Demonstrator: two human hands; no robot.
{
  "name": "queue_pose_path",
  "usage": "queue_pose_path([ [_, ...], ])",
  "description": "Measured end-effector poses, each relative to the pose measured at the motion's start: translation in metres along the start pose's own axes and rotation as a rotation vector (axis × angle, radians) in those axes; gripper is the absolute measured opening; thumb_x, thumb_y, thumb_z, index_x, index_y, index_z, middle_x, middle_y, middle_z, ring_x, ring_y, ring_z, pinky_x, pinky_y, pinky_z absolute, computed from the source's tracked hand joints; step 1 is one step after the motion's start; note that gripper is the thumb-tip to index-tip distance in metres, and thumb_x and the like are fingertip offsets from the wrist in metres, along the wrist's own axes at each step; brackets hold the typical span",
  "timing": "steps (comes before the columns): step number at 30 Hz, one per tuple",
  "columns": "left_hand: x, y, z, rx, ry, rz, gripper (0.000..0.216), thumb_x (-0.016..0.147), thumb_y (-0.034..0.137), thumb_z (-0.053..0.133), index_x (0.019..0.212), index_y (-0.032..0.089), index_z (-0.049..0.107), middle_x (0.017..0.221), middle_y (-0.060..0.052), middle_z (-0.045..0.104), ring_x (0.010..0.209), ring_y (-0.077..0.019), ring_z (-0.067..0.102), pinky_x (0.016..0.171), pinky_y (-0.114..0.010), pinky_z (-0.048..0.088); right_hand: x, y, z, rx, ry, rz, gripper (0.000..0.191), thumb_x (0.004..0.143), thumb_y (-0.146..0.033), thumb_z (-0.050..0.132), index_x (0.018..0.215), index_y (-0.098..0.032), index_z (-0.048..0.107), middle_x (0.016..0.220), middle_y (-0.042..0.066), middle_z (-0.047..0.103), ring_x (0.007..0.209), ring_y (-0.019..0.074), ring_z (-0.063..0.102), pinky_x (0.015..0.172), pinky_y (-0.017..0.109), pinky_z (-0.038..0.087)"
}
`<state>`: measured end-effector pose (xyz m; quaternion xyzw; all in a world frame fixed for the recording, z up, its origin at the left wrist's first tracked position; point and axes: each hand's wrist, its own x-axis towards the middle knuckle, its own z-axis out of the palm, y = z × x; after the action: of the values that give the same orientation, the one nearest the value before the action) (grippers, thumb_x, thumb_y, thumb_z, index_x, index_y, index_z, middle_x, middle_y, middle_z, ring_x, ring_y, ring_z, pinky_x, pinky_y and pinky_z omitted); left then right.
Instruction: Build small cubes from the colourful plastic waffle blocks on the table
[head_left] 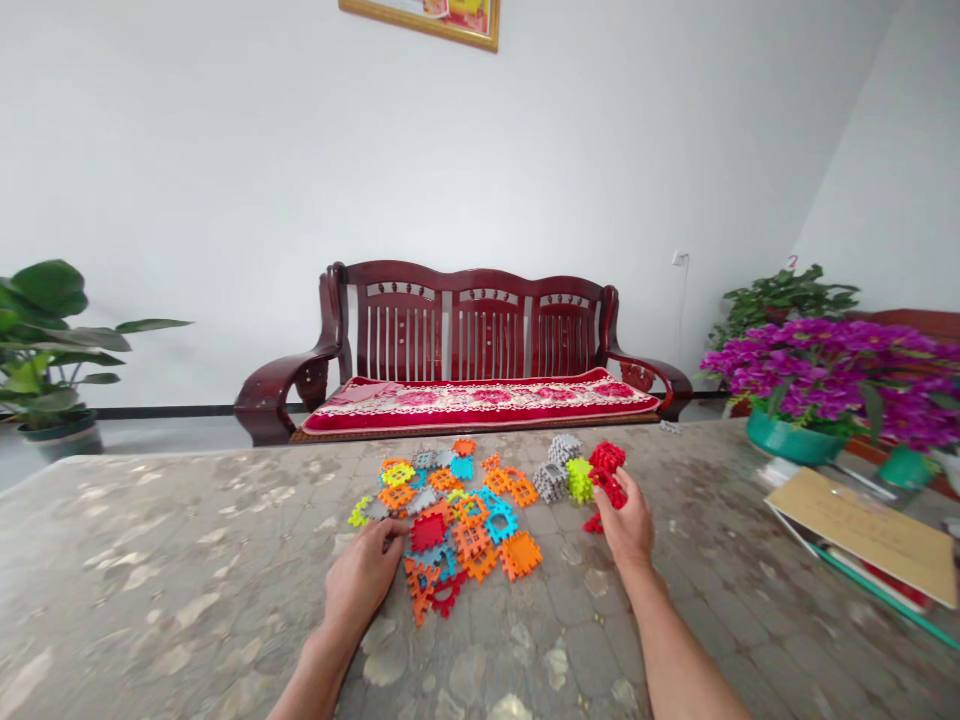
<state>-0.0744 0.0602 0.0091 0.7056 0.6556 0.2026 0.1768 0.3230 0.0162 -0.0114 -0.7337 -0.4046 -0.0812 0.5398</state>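
Note:
Interlocking plastic tiles with toothed edges lie in a loose, mixed pile on the table. My left hand (366,566) rests at the pile's left side, fingers curled in, fingertips close to a red tile (428,532); whether anything is between them is hidden. Orange tiles (520,554), blue tiles (501,521) and a yellow tile (398,474) overlap in the pile. To the right, my right hand (630,518) has thumb and fingers closed around red tiles (609,487). Beside these stand a lime-green stack (580,480) and grey stacks (551,482).
A patterned cloth covers the table (187,600). At its right are purple flowers in a green pot (791,438) and a brown envelope (870,530) on papers. Beyond the far edge stands a dark wooden bench (487,335) with a red cover. A potted plant (56,345) is at left.

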Motion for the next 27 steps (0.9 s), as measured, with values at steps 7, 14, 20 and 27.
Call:
queue_pose_path([
  [7, -0.001, 0.003, -0.002, 0.01, 0.0, -0.01, 0.03, 0.086, 0.033, 0.042, 0.1, 0.031, 0.069, 0.115, 0.001, 0.07, 0.099, -0.0182, 0.065, 0.074, -0.025, 0.045, 0.003, 0.004, -0.004, -0.009, 0.058, 0.019, 0.065, 0.073, -0.056, 0.053, 0.124, -0.016, 0.058, 0.121, 0.015, 0.065, 0.109, 0.0305, 0.058, 0.097, 0.042, 0.041],
  [14, 0.0, 0.001, -0.001, 0.005, 0.001, -0.006, 0.03, 0.086, 0.033, 0.043, 0.099, 0.032, 0.069, 0.115, 0.003, 0.07, 0.1, -0.0176, 0.065, 0.075, -0.024, 0.045, 0.011, 0.023, -0.012, -0.025, 0.107, 0.138, 0.072, 0.07, -0.056, 0.054, 0.129, -0.014, 0.054, 0.122, 0.017, 0.064, 0.11, 0.0323, 0.059, 0.096, 0.044, 0.041],
  [20, -0.001, 0.002, -0.001, 0.011, 0.02, -0.002, 0.029, 0.086, 0.034, 0.044, 0.099, 0.032, 0.07, 0.112, 0.003, 0.071, 0.098, -0.0169, 0.065, 0.072, -0.022, 0.045, 0.017, 0.042, -0.012, -0.002, 0.13, 0.177, 0.074, 0.07, -0.055, 0.056, 0.132, -0.015, 0.051, 0.122, 0.015, 0.064, 0.111, 0.031, 0.058, 0.097, 0.042, 0.041],
  [27, 0.001, -0.001, 0.001, 0.023, 0.021, -0.013, 0.029, 0.086, 0.036, 0.044, 0.1, 0.032, 0.07, 0.111, 0.003, 0.071, 0.095, -0.0173, 0.066, 0.07, -0.023, 0.046, 0.02, 0.04, -0.008, -0.069, 0.064, 0.144, 0.073, 0.07, -0.053, 0.056, 0.133, -0.017, 0.052, 0.122, 0.013, 0.065, 0.11, 0.0316, 0.058, 0.097, 0.043, 0.04],
])
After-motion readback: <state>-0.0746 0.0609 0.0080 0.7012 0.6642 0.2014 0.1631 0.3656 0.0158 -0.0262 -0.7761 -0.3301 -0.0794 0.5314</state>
